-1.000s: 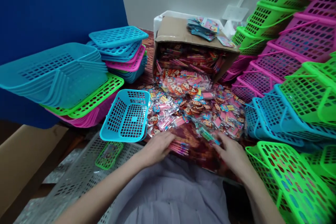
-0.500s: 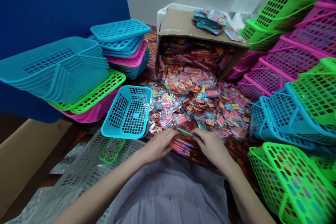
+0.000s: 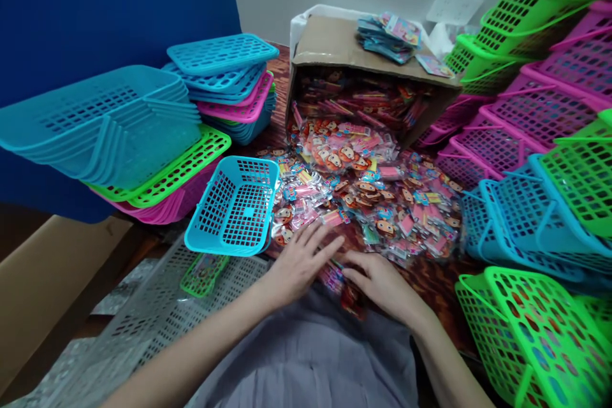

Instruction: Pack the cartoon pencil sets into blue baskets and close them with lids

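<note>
Pressing pink pkt stack (image 3: 335, 277) between flat, splayed L hand (image 3: 301, 262) and loosely curled R hand (image 3: 378, 282), both open w/ nothing clamped; prob best to squeeze inward evenly, square edges, avoid snagging loose heap (image 3: 392, 204) just past fingertips.

Nearest the viewer, slim pink plastic-wrapped packets (image 3: 336, 277) lie mostly hidden under the spread left hand (image 3: 299, 264) and the curled right hand (image 3: 382, 282); whether the right hand grips them is unclear. The near-right green plastic mesh basket (image 3: 526, 331) runs off the picture's corner. The packet prints are too small to read.
</note>
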Demonstrator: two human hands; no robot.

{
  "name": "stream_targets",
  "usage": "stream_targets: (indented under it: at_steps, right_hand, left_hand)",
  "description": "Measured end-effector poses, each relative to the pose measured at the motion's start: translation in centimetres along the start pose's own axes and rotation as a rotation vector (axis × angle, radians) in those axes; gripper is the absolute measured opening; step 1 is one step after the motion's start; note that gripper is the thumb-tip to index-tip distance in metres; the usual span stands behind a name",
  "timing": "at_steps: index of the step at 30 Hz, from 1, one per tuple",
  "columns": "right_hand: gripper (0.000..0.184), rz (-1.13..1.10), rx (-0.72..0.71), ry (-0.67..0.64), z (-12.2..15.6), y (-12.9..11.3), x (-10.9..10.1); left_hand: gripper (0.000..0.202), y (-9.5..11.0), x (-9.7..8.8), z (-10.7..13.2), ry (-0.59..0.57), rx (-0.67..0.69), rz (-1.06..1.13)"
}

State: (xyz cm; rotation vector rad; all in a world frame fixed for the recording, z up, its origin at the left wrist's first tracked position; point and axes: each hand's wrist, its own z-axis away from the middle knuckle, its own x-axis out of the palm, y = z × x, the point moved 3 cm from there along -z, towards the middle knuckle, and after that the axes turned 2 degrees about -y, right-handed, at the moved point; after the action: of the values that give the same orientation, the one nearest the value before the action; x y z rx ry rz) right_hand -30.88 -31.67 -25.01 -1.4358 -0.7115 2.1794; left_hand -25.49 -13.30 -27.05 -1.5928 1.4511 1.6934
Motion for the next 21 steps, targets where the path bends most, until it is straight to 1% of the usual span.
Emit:
stream_targets:
  at_steps: [2, 4, 6, 7, 9, 11, 13, 15, 16, 18, 21]
  right_hand:
    - [0.030, -0.047, -0.014, -0.004, -0.8, -0.2, -0.7]
    - [0.035, -0.038, 0.008, 0.085, -2.3, -0.4, -1.7]
    - [0.032, 0.026, 0.047, 0.189, -4.1, -1.1, -2.3]
    - [0.030, 0.071, 0.053, 0.210, -5.0, -1.7, -2.2]
    - [0.026, 0.178, 0.007, 0.180, -6.7, -3.4, -1.5]
    - [0.022, 0.291, -0.095, 0.110, -8.0, -5.0, -0.2]
    - [0.019, 0.376, -0.181, 0.073, -8.9, -5.9, 0.9]
    - [0.022, 0.411, -0.207, 0.077, -9.1, -5.8, 1.5]
    - [0.023, 0.418, -0.209, 0.087, -9.1, -5.5, 1.6]
    - [0.024, 0.435, -0.193, 0.106, -8.6, -4.6, 1.5]
    - [0.025, 0.485, -0.112, 0.163, -7.8, -3.6, 0.8]
  left_hand:
    - [0.052, 0.5, 0.1, -0.4, -0.084, 0.060, -0.083]
    - [0.037, 0.9, 0.1, -0.7, -0.144, 0.073, -0.118]
    - [0.031, 1.3, 0.1, -0.8, -0.172, 0.064, -0.118]
    - [0.031, 1.4, 0.2, -0.7, -0.184, 0.061, -0.101]
    - [0.034, 1.6, 0.7, -0.3, -0.209, 0.050, -0.055]
    - [0.044, 1.6, 1.3, 0.1, -0.214, 0.039, -0.019]
    - [0.056, 1.4, 1.8, 0.5, -0.187, 0.038, 0.004]
    - [0.062, 1.3, 2.1, 0.8, -0.172, 0.037, 0.022]
    - [0.060, 1.3, 2.0, 1.0, -0.174, 0.035, 0.027]
    - [0.049, 1.5, 1.6, 1.3, -0.211, 0.021, 0.034]
    - [0.036, 2.2, 0.2, 2.0, -0.289, 0.004, 0.040]
